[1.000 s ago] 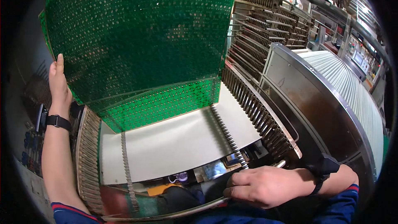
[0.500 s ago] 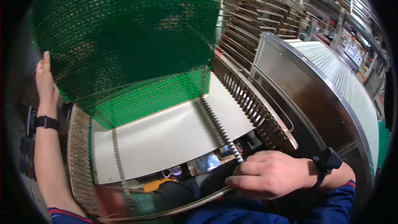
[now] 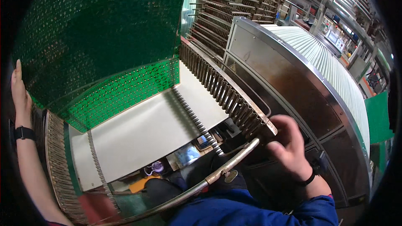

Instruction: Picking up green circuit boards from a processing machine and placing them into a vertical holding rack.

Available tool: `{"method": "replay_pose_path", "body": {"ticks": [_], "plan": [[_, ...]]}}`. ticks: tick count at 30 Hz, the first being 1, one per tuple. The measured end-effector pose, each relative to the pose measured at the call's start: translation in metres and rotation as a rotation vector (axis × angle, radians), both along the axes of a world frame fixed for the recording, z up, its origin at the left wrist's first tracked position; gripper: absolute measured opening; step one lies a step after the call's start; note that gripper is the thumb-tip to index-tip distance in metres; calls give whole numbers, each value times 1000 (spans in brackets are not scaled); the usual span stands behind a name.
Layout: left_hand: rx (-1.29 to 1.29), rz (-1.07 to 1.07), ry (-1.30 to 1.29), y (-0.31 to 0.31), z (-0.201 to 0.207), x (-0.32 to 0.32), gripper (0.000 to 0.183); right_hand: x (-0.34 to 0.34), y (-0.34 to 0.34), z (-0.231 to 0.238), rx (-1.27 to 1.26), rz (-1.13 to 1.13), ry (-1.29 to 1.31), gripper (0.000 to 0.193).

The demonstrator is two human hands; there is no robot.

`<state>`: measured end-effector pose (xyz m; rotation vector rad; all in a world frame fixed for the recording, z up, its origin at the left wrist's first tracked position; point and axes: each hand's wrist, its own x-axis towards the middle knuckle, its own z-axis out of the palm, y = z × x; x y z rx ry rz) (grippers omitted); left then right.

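A large dark green circuit board panel [image 3: 104,29] stands tall at the upper left. My left hand [image 3: 21,96] is at its left edge, fingers straight and pointing up, gripping it along the side; the thumb is hidden. Behind and below it, a brighter green perforated panel [image 3: 125,94] stands on the white base sheet [image 3: 142,125] of a slotted metal rack [image 3: 226,88]. My right hand [image 3: 291,144] is by the rack's near right corner, fingers curled and thumb apart, with nothing between them. A curved metal tube [image 3: 234,161] with a wing screw ends just left of it.
Ribbed rods [image 3: 190,113] cross the rack base. A steel-sided machine [image 3: 284,71] with white rollers on top stands at the right. More slotted racks [image 3: 230,8] stand behind. Below the base are an orange item [image 3: 142,184] and a purple-and-white object [image 3: 155,167].
My right hand has let go near the end of the ribbed rod and tube and moved right, to the rack's corner. The view has turned right; my left hand stays at the panel edge.
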<state>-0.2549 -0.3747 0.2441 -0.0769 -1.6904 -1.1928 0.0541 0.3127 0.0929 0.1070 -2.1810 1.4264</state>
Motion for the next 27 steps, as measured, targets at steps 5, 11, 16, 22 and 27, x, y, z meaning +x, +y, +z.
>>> {"method": "replay_pose_path", "body": {"ticks": [5, 11, 16, 22, 27], "plan": [[-100, 177, 51, -4, 1, 17, 74, -5, 0, -5, 173, 13, -149, 34], [0, 43, -45, 8, 2, 14, 78, -1, -8, 2, 165, -102, -133, 26], [12, 40, -12, 9, 4, 16, 81, 3, -9, 6, 381, -101, -156, 27], [72, 102, -17, 19, 4, 15, 82, -2, -8, 7, 452, -109, -30, 31], [105, 7, -46, 12, 6, 18, 79, -3, -7, -2, 260, -92, -57, 37]]}}
